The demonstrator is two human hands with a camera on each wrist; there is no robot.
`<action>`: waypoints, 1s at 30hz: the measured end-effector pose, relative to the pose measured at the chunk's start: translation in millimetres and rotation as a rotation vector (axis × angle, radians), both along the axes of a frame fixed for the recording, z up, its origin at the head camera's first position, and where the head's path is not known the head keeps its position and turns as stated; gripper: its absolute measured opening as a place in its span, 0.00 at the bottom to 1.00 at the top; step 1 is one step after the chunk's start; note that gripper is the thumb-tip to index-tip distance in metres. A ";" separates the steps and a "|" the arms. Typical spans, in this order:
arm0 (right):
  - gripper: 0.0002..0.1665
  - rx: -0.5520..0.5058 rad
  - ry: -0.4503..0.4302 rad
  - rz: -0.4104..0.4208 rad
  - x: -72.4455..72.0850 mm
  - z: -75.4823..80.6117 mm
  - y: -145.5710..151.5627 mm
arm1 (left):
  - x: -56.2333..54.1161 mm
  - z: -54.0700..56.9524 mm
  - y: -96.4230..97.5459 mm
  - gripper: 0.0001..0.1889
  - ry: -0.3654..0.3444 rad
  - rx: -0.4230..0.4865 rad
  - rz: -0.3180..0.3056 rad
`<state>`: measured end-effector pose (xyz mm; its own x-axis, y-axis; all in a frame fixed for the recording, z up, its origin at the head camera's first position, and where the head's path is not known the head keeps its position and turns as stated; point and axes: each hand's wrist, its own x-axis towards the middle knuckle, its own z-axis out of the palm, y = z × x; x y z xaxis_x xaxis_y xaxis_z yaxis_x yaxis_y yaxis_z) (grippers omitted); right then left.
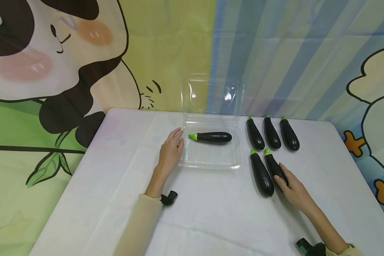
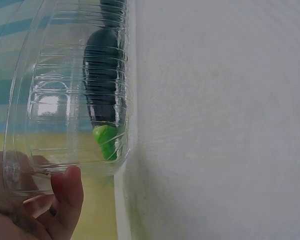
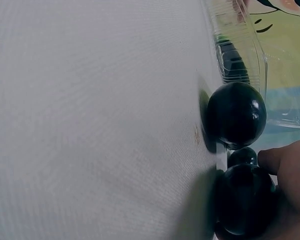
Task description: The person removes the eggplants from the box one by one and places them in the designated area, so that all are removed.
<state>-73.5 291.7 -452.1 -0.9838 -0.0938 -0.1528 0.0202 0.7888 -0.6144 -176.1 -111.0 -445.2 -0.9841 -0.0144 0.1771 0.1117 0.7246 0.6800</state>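
Observation:
A clear plastic clamshell container (image 1: 211,158) lies with its lid raised at the back of the table. One dark eggplant (image 1: 214,137) with a green stem end lies crosswise inside it. My left hand (image 1: 171,149) is at the container's left rim, thumb and fingertips about the rim (image 2: 20,187) in the left wrist view. To the right, my right hand (image 1: 292,185) grips the lower end of another eggplant (image 1: 272,163), thumb on its left side. Right beside that one lies a further eggplant (image 1: 261,177), its rounded end large in the right wrist view.
Three more eggplants (image 1: 255,135) lie in a row behind, right of the container. The transparent lid (image 1: 211,94) stands up against a printed cloth backdrop (image 1: 172,53). A white cloth covers the table (image 1: 211,213).

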 end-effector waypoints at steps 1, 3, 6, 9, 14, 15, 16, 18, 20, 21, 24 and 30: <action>0.42 -0.002 0.005 0.002 -0.1 0.0 0.3 | -0.1 -0.2 0.2 0.21 0.001 -0.002 0.000; 0.42 -0.005 0.014 0.005 -0.1 0.1 0.7 | -0.2 -0.4 0.4 0.21 0.005 -0.005 0.001; 0.42 -0.001 0.023 0.009 0.1 0.2 0.6 | -0.3 -1.0 0.7 0.21 0.005 -0.004 0.004; 0.43 0.011 0.027 0.008 1.6 0.1 0.2 | -0.2 -1.4 0.6 0.21 0.003 -0.003 0.001; 0.43 0.023 0.037 0.004 2.0 -0.3 0.5 | -0.2 -1.7 0.7 0.21 0.001 -0.002 0.000; 0.43 0.025 0.038 0.003 2.0 -0.4 0.6 | -0.2 -1.7 0.5 0.21 0.001 -0.002 0.000; 0.43 0.024 0.037 0.002 1.9 -0.4 0.7 | -0.1 -1.7 0.5 0.21 -0.001 -0.002 0.001; 0.43 0.029 0.040 0.000 1.7 -0.3 0.7 | 0.1 -1.5 0.5 0.21 -0.004 -0.002 0.002; 0.43 0.030 0.034 -0.004 1.8 0.2 0.7 | 0.2 -1.4 0.5 0.21 -0.008 -0.004 0.002; 0.43 0.030 0.031 -0.006 1.9 0.4 0.7 | 0.2 -1.4 0.5 0.21 -0.009 -0.005 0.002; 0.43 0.027 0.031 -0.009 1.8 1.7 0.3 | 0.1 -1.3 0.5 0.21 -0.009 -0.009 0.002; 0.43 0.014 0.043 -0.006 1.0 4.2 0.8 | -0.4 -1.2 -0.2 0.21 -0.009 -0.012 0.004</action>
